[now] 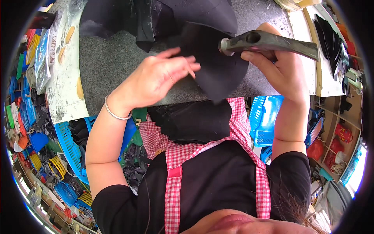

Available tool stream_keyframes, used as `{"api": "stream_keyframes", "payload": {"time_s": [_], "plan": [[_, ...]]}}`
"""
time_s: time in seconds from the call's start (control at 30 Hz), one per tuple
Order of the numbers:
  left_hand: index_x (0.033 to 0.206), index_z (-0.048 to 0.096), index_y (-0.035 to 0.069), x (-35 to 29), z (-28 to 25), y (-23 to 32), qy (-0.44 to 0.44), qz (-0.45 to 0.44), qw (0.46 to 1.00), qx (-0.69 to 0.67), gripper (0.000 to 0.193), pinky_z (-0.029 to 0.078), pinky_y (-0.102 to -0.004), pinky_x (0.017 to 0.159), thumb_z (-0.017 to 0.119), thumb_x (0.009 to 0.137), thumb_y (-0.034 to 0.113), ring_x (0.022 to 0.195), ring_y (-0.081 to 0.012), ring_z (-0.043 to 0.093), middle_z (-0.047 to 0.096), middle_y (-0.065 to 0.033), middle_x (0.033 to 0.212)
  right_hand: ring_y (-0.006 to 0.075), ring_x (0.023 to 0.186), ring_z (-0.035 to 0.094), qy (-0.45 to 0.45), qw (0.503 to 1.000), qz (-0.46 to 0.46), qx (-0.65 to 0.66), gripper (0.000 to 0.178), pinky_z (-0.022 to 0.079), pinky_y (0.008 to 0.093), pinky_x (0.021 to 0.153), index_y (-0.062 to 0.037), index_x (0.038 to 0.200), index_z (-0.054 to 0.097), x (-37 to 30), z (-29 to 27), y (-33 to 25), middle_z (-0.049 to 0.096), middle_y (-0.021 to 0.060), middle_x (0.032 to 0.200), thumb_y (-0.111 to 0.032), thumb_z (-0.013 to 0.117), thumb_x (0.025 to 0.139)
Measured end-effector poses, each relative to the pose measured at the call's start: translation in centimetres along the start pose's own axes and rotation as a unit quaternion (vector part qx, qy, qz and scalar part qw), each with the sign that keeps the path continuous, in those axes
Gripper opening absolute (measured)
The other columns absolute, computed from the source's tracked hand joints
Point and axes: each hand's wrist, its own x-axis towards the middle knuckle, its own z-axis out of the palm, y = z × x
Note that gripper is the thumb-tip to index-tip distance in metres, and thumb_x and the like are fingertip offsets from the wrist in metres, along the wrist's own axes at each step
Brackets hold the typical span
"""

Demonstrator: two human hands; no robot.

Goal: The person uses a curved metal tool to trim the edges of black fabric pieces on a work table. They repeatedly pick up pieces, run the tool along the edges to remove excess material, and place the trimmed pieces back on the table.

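My right hand (286, 72) is wrapped round a hammer (255, 38) with a worn dark head and a round metal face at its left end. The hammer is above a black sheet piece (220, 76), which looks like leather, at the near edge of the grey work surface (113, 66). Just left of that piece is my left hand (156, 80), its fingers apart, slightly blurred and with nothing visible in them. Whether its fingertips touch the piece, I cannot tell. More black pieces (187, 13) lie heaped at the far side.
Black pieces (194, 121) rest on my lap over a checked apron. A blue basket (70, 144) with black pieces stands below left, and a blue crate (269, 117) below right. Several black strips (329, 43) lie at the far right. White boards flank the grey surface.
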Motion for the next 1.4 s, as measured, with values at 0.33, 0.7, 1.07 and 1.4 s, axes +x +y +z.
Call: {"api": "stream_keyframes", "payload": {"time_s": [0.33,0.7,1.07,1.4], "plan": [[0.113,0.075,0.004,0.3,3.0,2.8,0.165,0.020,0.978,0.125,0.045,0.058,-0.0430,0.096,0.095,0.075,0.014,0.101,-0.0356,0.073,0.075,-0.0140,0.113,0.0348,0.084,0.073,-0.087,0.984,-0.069,-0.140,0.025,0.055,0.0425,0.073,-0.0036,0.112,0.065,-2.2,3.5,2.1,0.071,0.0144,0.086,-0.015,0.083,0.097],[0.116,0.074,0.001,3.1,5.8,2.4,0.186,-0.038,0.955,0.227,0.041,0.057,-0.0436,0.086,0.091,0.081,0.012,0.096,-0.0327,0.069,0.069,-0.0115,0.102,0.0350,0.080,0.070,-0.031,0.978,-0.068,-0.193,0.021,0.054,0.0416,0.071,-0.0033,0.112,0.069,-1.2,3.1,3.4,0.068,0.0139,0.087,-0.019,0.078,0.102],[0.112,0.083,0.004,2.7,6.5,1.2,0.218,0.040,0.943,0.247,0.029,0.056,-0.0370,0.078,0.080,0.083,-0.002,0.085,-0.0258,0.067,0.068,-0.0050,0.091,0.0328,0.077,0.070,-0.033,0.981,-0.090,-0.171,0.020,0.054,0.0403,0.069,-0.0023,0.110,0.069,-0.6,2.7,3.4,0.069,0.0134,0.087,-0.017,0.079,0.101],[0.102,0.083,0.006,1.9,4.1,-0.1,0.178,0.064,0.964,0.188,0.023,0.055,-0.0371,0.075,0.081,0.080,0.001,0.083,-0.0246,0.069,0.069,-0.0039,0.091,0.0355,0.081,0.072,-0.037,0.969,-0.108,-0.220,0.021,0.054,0.0431,0.069,-0.0042,0.112,0.068,0.8,2.8,2.9,0.072,0.0147,0.089,-0.019,0.078,0.102]]}}
